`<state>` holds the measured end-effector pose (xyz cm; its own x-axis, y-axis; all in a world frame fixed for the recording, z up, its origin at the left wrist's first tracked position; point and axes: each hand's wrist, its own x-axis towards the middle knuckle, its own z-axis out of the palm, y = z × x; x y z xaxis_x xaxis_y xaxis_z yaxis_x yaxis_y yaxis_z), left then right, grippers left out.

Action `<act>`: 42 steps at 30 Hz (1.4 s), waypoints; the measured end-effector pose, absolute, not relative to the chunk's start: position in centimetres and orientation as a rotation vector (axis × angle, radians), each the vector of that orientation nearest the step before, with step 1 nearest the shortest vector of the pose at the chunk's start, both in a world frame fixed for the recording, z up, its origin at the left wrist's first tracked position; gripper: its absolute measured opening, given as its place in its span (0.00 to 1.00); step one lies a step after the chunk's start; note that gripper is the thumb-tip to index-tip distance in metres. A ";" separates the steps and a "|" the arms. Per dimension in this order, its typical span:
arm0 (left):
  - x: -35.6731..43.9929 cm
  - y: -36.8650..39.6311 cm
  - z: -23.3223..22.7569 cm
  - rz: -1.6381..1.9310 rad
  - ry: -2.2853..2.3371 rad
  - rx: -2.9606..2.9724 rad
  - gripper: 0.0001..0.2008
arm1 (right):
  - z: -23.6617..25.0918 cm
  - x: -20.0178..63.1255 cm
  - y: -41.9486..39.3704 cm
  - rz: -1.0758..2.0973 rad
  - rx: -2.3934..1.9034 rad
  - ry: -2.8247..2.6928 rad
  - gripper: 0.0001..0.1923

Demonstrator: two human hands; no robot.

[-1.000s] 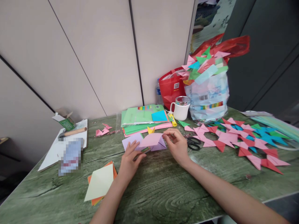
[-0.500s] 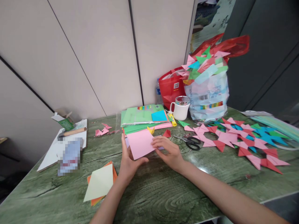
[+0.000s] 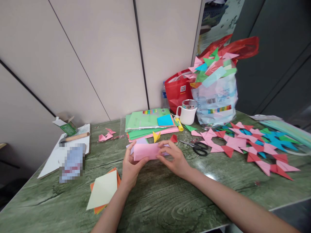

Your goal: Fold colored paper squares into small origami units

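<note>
On the green wood-grain counter (image 3: 170, 200), just before the coloured paper stack (image 3: 148, 124), our left hand (image 3: 130, 166) and right hand (image 3: 176, 158) pinch the folded pink paper sheet (image 3: 145, 151), fingers closed on its ends; we'd best align edges squarely before creasing.

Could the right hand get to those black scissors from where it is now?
Probably yes. The scissors lie flat on the table just to the right of the right hand, with bare green surface between. But that hand is holding the pink paper together with the left hand.
</note>
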<state>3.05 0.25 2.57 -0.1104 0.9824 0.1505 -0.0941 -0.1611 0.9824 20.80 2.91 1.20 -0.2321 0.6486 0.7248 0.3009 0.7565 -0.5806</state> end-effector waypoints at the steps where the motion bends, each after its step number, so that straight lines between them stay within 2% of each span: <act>1: 3.1 0.2 2.6 1.444 1.126 1.179 0.41 | 1.2 20.8 2.9 0.386 -0.762 -1.814 0.02; 6: 3.3 0.1 2.6 1.398 1.109 1.137 0.38 | 0.9 20.8 3.2 0.562 -0.858 -1.755 0.04; 9: 3.4 0.2 2.4 1.365 1.103 1.129 0.28 | 0.2 20.7 3.4 0.695 -0.912 -1.728 0.05; 13: 3.2 0.4 2.1 1.344 1.080 1.118 0.18 | -0.3 20.6 3.5 0.729 -0.908 -1.722 0.14; 17: 3.1 0.4 2.1 1.341 1.067 1.100 0.14 | -0.2 20.6 3.6 0.707 -0.919 -1.773 0.10; 22: 3.0 0.5 2.1 1.351 1.071 1.073 0.13 | -0.1 20.6 3.6 0.776 -0.917 -1.766 0.09; 35: 2.6 0.6 2.1 1.254 1.068 1.043 0.19 | -0.1 20.8 3.8 0.908 -0.971 -1.737 0.10; 42: 2.5 0.3 2.0 1.206 1.036 1.049 0.17 | 0.3 20.8 3.7 0.976 -0.946 -1.749 0.09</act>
